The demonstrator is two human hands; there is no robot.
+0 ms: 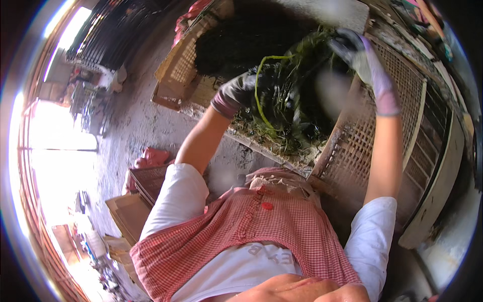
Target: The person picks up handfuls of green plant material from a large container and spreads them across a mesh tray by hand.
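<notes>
The clump of dark green, stringy strands (297,103), perhaps seaweed or a similar plant, lies between the two gloved hands, near the front edge of the littered surface (267,152). The left hand (237,92) is at its left side with the fingertips lost among the strands, so whether they pinch anything cannot be told. The right hand (352,50) bends its fingers down at the clump's far right; blur hides whether they close on any strands.

Tangling looks like the main risk: the strands cross one another, and pulling the hands apart could tighten a knot or snap thin pieces. A yellow-green strand (257,93) loops out beside the left wrist and could snag on the glove. The woven panel (352,138), just right of the clump, has open gaps that could catch trailing ends. Loose scraps along the front edge could spill over it if dragged. The large black heap (226,48) behind sits close enough for strands to mix.
</notes>
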